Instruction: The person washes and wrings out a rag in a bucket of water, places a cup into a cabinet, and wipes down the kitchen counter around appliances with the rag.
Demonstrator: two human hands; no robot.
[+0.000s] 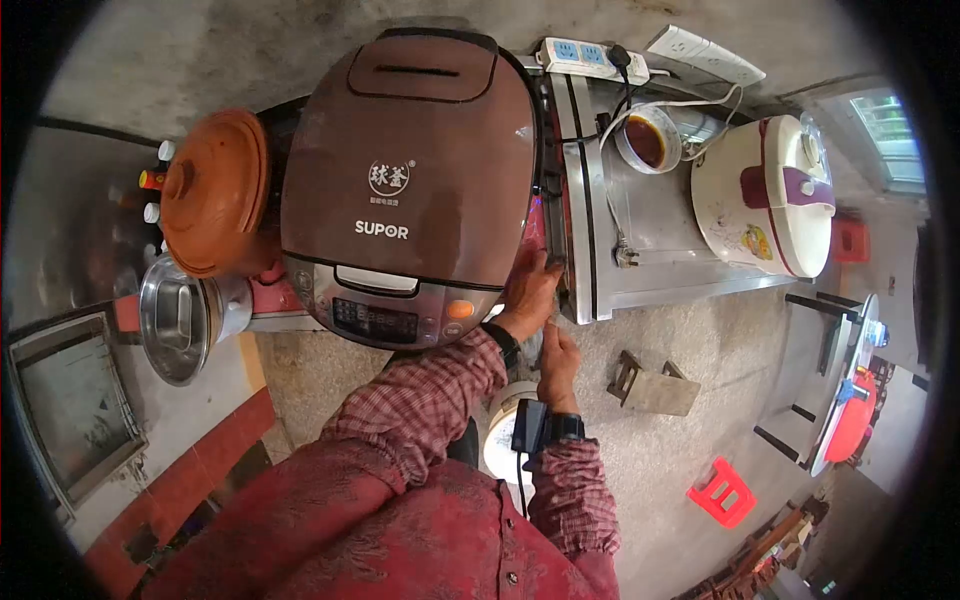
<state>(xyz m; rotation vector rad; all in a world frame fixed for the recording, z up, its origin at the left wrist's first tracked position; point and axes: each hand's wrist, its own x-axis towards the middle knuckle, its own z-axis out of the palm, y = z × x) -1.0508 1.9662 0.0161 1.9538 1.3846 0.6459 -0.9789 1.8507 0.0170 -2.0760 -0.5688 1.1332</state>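
Note:
My left hand is at the narrow gap between the brown rice cooker and the metal-edged table. Its fingers are bent at the dark edge of that gap, and whatever they grip is hidden. Just below it, my right hand is curled closed with the thumb upward; its contents cannot be made out. The rice cooker's lid is down, its control panel facing me. Pinkish-red material shows in the gap beside the cooker. Under my hands, on the floor, stands a pale round container, partly covered by my right wrist.
Left of the cooker are a clay pot and a steel basin. A power strip, a bowl of brown liquid and a white cooker occupy the right table. A wooden stool and red stool stand on the floor.

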